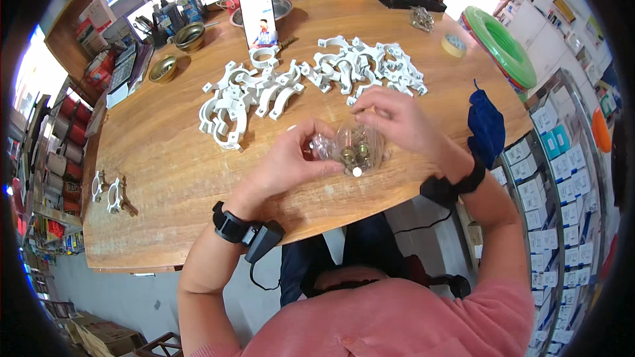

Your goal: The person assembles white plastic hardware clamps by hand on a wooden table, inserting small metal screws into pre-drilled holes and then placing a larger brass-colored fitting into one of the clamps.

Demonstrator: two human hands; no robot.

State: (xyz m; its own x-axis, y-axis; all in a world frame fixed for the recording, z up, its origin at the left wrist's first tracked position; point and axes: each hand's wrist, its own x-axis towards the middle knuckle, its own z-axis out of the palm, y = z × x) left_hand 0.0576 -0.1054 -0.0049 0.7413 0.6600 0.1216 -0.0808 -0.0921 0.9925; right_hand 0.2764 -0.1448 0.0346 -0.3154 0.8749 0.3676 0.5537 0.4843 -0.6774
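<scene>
1. One bag (362, 140), clear, sits between both hands over the table (165, 158); at least two rounded brass pieces show inside, the rest too jumbled to count.
2. White clamps make two piles: one (246, 86) beyond the left hand, one (347, 69) beyond the right; overlap prevents an exact count.
3. Two lone clamps (114, 195) stand well to the left of the left hand.
4. Two brass bowls (190, 38) lie far beyond the left hand, to its left; one phone (258, 20) stands upright beyond the nearer pile.
5. One tape roll (454, 45) lies beyond the right hand, to its right; one blue cloth (486, 125) hangs at the table's right edge.
6. The left hand (297, 155) reaches forward and inward, thumb and fingers closed on the bag's left side.
7. The right hand (397, 119) arches above the bag's upper right, thumb and fingertips pinched together at its top.
8. Each wrist wears one black band (231, 225).
9. The table's curved front edge passes just nearer the body than both hands; a broad stretch of wood separates the left hand from the lone clamps.
</scene>
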